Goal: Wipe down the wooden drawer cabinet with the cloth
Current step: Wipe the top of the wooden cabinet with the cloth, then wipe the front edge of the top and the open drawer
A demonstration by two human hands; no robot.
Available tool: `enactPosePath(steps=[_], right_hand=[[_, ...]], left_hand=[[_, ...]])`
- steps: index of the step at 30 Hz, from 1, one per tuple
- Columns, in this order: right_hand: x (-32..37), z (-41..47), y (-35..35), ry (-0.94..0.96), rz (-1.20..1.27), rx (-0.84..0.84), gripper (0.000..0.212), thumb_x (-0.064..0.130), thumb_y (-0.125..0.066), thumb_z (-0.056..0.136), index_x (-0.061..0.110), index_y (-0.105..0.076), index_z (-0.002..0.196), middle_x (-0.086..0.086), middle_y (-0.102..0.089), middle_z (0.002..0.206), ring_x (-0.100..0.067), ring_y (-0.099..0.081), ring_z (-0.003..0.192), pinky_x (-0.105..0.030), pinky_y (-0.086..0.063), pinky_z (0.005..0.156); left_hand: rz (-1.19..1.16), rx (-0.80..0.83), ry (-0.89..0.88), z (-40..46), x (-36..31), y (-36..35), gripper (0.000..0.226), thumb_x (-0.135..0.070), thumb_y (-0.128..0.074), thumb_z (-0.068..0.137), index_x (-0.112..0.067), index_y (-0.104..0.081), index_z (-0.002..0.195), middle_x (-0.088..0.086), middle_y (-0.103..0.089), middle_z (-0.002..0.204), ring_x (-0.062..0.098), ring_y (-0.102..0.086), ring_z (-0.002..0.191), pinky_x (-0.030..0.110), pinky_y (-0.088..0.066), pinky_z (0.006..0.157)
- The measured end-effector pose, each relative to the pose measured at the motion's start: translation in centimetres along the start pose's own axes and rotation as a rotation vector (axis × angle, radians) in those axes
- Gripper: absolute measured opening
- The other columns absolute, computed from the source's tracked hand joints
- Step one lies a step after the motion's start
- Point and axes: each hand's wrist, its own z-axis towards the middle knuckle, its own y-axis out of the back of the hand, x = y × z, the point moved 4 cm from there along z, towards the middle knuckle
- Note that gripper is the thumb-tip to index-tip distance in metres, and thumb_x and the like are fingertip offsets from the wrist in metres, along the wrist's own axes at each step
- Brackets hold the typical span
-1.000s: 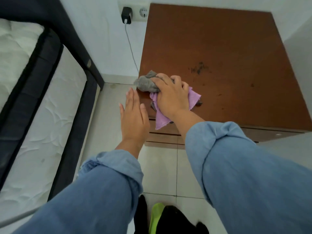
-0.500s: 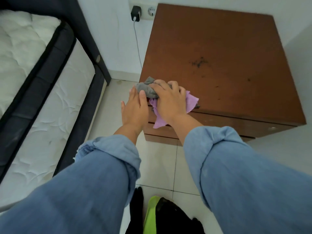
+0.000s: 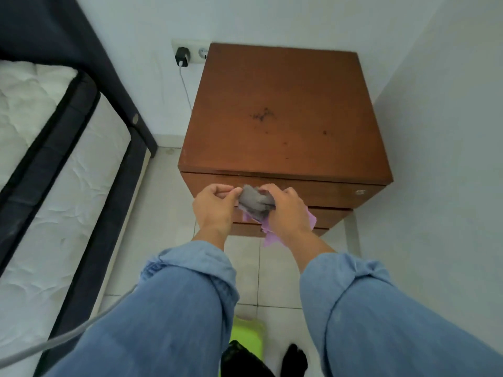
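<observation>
The wooden drawer cabinet (image 3: 283, 115) stands in the corner against the white wall, its brown top bearing dark smudges near the middle. A bunched cloth (image 3: 254, 202), grey on one side and purple on the other, is held in front of the top drawer face, off the cabinet top. My right hand (image 3: 287, 210) grips the cloth, with purple fabric hanging below it. My left hand (image 3: 216, 206) pinches the cloth's grey left edge with its fingertips. Both hands are level with the upper drawers.
A bed with a white mattress (image 3: 54, 170) and dark frame runs along the left. A wall socket with a black charger (image 3: 181, 57) and its cable sits left of the cabinet. A green object (image 3: 247, 338) and dark socks lie on the tiled floor below.
The cloth has come off the cabinet top's front left corner and down in front of the drawers. My left hand, open before, has closed on the cloth. The camera has pulled back.
</observation>
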Motion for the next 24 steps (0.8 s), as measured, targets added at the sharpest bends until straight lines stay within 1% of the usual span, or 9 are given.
enactPosePath(steps=[3,5,7,10,11,14,17,20,24], right_hand=[[-4.8,-2.1,3.1,-0.141,-0.004,-0.051,0.062,-0.003,-0.049,0.076,0.037,-0.051,0.124,-0.008,-0.049,0.113,-0.031,-0.056,0.101,-0.030,-0.046,0.086],[-7.8,-3.1,5.1,-0.227,-0.016,-0.085,0.061,-0.001,-0.048,0.075,0.038,-0.051,0.122,-0.005,-0.049,0.113,-0.030,-0.057,0.100,-0.029,-0.046,0.085],[-10.4,-3.5,7.0,-0.292,0.032,-0.141,0.061,0.000,-0.048,0.069,0.037,-0.051,0.117,-0.006,-0.053,0.109,-0.031,-0.058,0.097,-0.034,-0.049,0.086],[-14.2,-3.3,9.7,-0.389,0.110,-0.215,0.056,-0.001,-0.052,0.069,0.031,-0.050,0.116,0.001,-0.060,0.097,-0.027,-0.060,0.091,-0.031,-0.046,0.076],[-15.1,-3.1,10.4,-0.416,0.131,-0.234,0.054,-0.001,-0.053,0.070,0.028,-0.050,0.116,0.003,-0.059,0.095,-0.026,-0.060,0.092,-0.031,-0.045,0.077],[-17.6,-1.7,11.2,-0.461,0.227,-0.323,0.054,-0.001,-0.055,0.073,0.021,-0.044,0.121,-0.001,-0.058,0.108,-0.026,-0.058,0.099,-0.042,-0.046,0.091],[-18.9,-0.1,10.4,-0.499,0.331,-0.365,0.059,-0.002,-0.054,0.077,0.013,-0.032,0.130,-0.011,-0.047,0.123,-0.028,-0.053,0.106,-0.041,-0.042,0.097],[-19.6,1.4,9.3,-0.524,0.393,-0.377,0.060,-0.004,-0.050,0.081,0.005,-0.024,0.134,-0.011,-0.041,0.114,-0.024,-0.048,0.102,-0.035,-0.040,0.095],[-20.4,2.2,8.4,-0.596,0.465,-0.396,0.057,-0.008,-0.045,0.082,0.007,-0.020,0.131,-0.008,-0.036,0.107,-0.018,-0.045,0.091,-0.026,-0.039,0.084]], left_hand=[[0.025,-0.023,0.022,-1.3,0.6,-0.5,0.017,-0.024,-0.062,0.090,-0.014,-0.064,0.104,-0.001,-0.064,0.092,0.016,-0.061,0.090,0.028,-0.048,0.086],[0.070,-0.050,0.042,-1.4,1.1,-0.1,0.026,-0.021,-0.057,0.092,-0.012,-0.060,0.116,-0.002,-0.060,0.098,0.017,-0.057,0.095,0.030,-0.046,0.091],[0.092,-0.083,0.053,-0.8,1.6,0.5,0.034,-0.019,-0.057,0.092,-0.009,-0.054,0.124,0.000,-0.058,0.107,0.016,-0.054,0.098,0.030,-0.043,0.092],[0.079,-0.128,0.072,1.5,2.5,1.1,0.047,-0.025,-0.059,0.090,-0.012,-0.046,0.133,0.005,-0.054,0.127,0.022,-0.053,0.113,0.034,-0.043,0.098],[0.081,-0.138,0.077,2.3,2.8,1.2,0.050,-0.027,-0.060,0.090,-0.012,-0.043,0.135,0.007,-0.052,0.131,0.023,-0.052,0.117,0.036,-0.043,0.100],[0.095,-0.182,0.088,4.3,3.6,1.1,0.055,-0.031,-0.060,0.090,-0.010,-0.041,0.138,0.011,-0.048,0.136,0.028,-0.051,0.121,0.039,-0.042,0.100],[0.094,-0.206,0.028,6.2,3.7,0.9,0.048,-0.024,-0.055,0.094,-0.003,-0.044,0.136,0.016,-0.051,0.135,0.032,-0.050,0.122,0.041,-0.040,0.102],[0.109,-0.234,-0.013,8.0,4.2,0.4,0.047,-0.021,-0.051,0.095,-0.003,-0.043,0.138,0.017,-0.049,0.137,0.032,-0.048,0.125,0.043,-0.037,0.108],[0.074,-0.267,0.019,9.6,4.8,-0.1,0.056,-0.033,-0.052,0.094,-0.011,-0.036,0.143,0.012,-0.044,0.143,0.030,-0.044,0.131,0.046,-0.033,0.111]])
